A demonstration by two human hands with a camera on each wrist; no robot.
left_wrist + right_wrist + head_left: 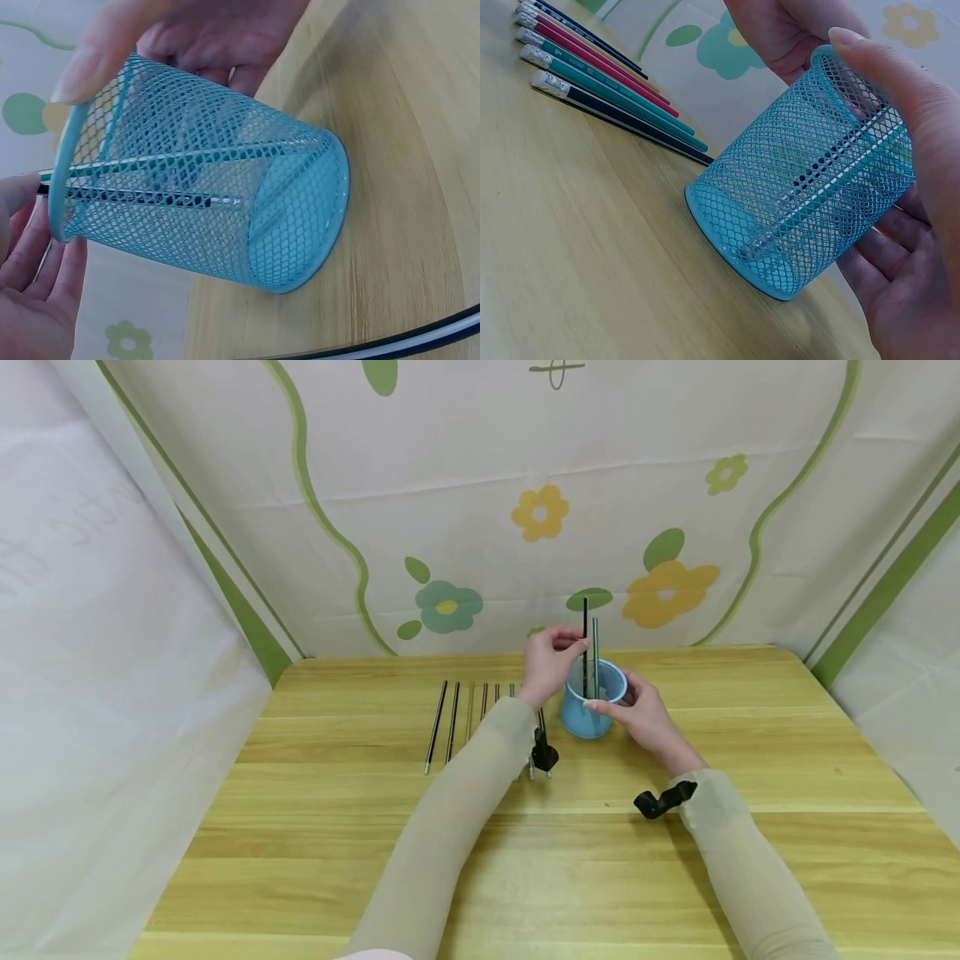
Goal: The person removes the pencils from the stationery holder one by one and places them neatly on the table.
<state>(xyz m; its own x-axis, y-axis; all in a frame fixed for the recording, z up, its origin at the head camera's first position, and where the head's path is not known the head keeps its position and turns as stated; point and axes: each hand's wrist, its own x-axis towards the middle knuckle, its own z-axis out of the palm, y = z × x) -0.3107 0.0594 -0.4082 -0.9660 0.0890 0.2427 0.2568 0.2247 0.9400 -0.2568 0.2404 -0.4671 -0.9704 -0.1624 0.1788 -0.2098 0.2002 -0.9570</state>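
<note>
My right hand [647,714] holds a blue mesh pen cup [585,720] round its side, thumb at the rim. The cup stands upright on the table. Above its mouth, my left hand [551,662] pinches a black pencil [585,614] between thumb and fingers. That pencil points down into the cup, and its eraser end shows through the mesh in the left wrist view, short of the cup's base. Beside it a green pencil [180,158] leans inside the cup, its lower end at the base.
Left of the cup, several pencils lie side by side on the wooden table [315,827], including a black pencil [622,116], a green pencil [607,84] and a red pencil [600,64]. My left forearm covers part of the row. A patterned cloth [465,527] hangs behind the table.
</note>
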